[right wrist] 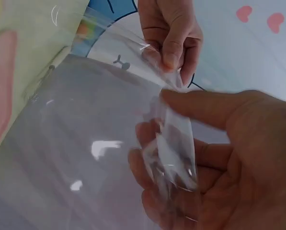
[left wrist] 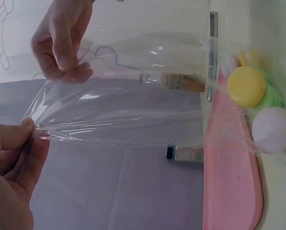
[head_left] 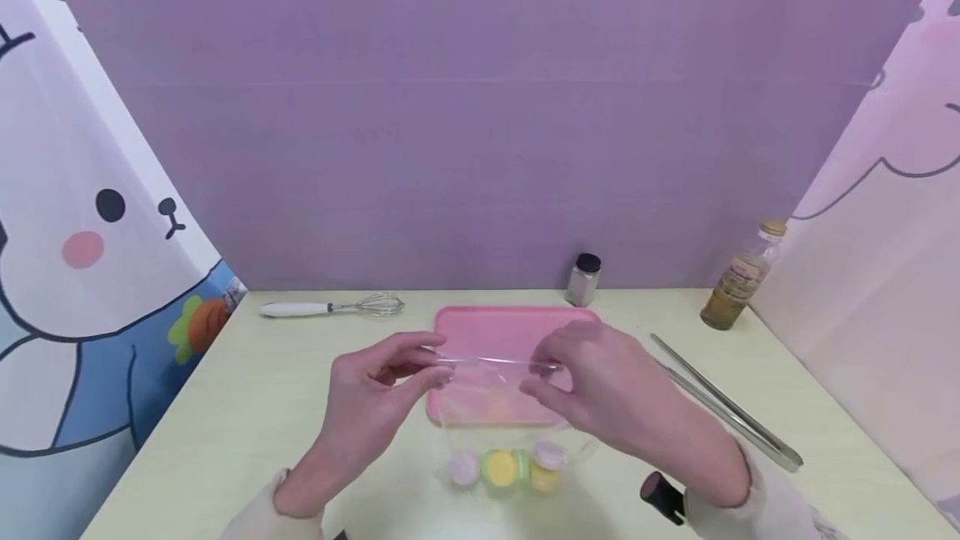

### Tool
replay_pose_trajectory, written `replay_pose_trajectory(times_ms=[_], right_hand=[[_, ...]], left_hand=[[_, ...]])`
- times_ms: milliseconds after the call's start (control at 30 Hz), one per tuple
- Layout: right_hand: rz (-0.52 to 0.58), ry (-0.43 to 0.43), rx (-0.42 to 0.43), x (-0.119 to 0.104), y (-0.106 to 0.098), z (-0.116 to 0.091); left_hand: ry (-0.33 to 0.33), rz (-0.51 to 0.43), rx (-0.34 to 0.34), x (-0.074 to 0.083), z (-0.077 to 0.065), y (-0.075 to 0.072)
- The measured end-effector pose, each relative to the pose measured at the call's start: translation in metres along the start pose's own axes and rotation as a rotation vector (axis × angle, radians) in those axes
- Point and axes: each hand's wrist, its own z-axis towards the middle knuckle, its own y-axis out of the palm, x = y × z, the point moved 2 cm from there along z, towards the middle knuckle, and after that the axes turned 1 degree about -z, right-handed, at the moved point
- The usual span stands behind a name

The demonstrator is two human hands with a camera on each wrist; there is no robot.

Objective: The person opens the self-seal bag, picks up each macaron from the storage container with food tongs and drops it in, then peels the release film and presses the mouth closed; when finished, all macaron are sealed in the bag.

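Observation:
A clear plastic bag (left wrist: 133,110) hangs between both hands, its top edge stretched across in the head view. My left hand (head_left: 375,398) pinches one top corner between thumb and fingers, gathering the film into creases. At the other corner, my right hand (head_left: 615,382) holds the film, with the thumb in front and the fingers showing through the plastic in the right wrist view. Low in the bag lie several macarons: a yellow macaron (left wrist: 246,86), a pale purple macaron (left wrist: 272,130) and green ones. Beneath the hands, a pink tray (head_left: 517,322) lies on the table.
A whisk (head_left: 330,307) lies at the back left. Behind the tray stands a small black-capped jar (head_left: 582,282); a corked bottle (head_left: 742,280) is at the back right. Metal tongs (head_left: 735,411) lie right of the right forearm, and a dark cylindrical object (head_left: 662,497) sits near the right sleeve.

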Motion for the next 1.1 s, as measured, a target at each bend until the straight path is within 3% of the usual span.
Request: replay_pose_trajectory(times_ms=[300,500,667,800,900,1100], right_hand=[[0.011,0.046,-0.044,0.014,-0.002,-0.006],[0.132,0.093,-0.086,0.034,-0.011,-0.024],[0.219,0.088,-0.011,0.047,-0.013,-0.041],[0.261,0.081,0.071,0.049,-0.010,-0.048],[0.302,0.072,0.099,0.049,-0.008,-0.049],[0.323,0.010,0.148,0.049,-0.005,-0.051]], left_hand=[[-0.009,0.019,-0.004,-0.001,-0.001,-0.005],[-0.036,0.036,0.008,-0.004,-0.003,-0.010],[-0.022,0.022,-0.012,-0.004,-0.003,-0.013],[-0.038,0.011,-0.069,-0.003,-0.001,-0.014],[-0.017,0.086,-0.146,0.001,0.003,-0.014],[0.179,0.385,-0.288,0.019,0.021,0.000]])
